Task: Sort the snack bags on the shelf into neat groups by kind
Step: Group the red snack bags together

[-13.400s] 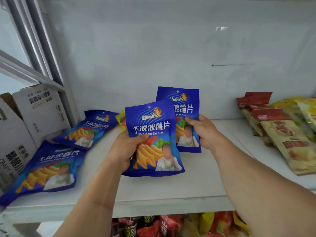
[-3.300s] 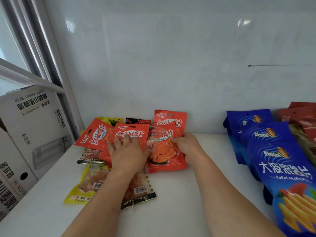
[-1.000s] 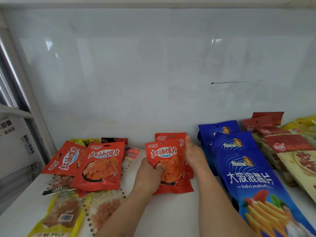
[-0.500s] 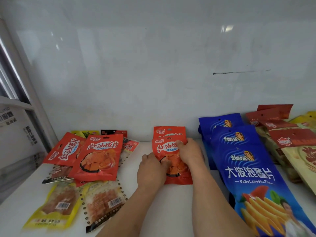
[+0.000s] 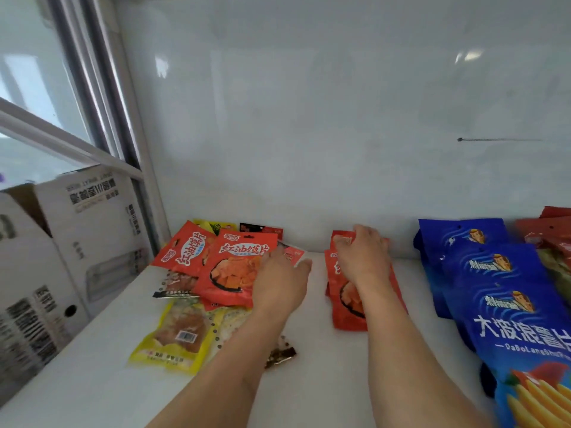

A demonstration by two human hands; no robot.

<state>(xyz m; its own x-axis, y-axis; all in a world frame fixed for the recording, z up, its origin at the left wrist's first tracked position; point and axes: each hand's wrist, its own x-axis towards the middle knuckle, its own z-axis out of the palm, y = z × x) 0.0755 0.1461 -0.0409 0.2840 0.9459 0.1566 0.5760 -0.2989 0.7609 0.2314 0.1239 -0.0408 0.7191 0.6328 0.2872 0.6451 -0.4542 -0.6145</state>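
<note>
Left: cardboard boxes beside the shelf. Mixed pile, far left: the left hand reaches the top red bag, fingers loosely spread on its right edge; a firm grip cannot be told. To move it well, lift it clear without dragging the yellow bag. Centre: the right hand rests flat on the sorted red stack. Right: blue bags.

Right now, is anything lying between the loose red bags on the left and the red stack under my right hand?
Nothing visible does. Only bare white shelf lies between the front loose red bag, which the left hand reaches, and the red stack.
</note>
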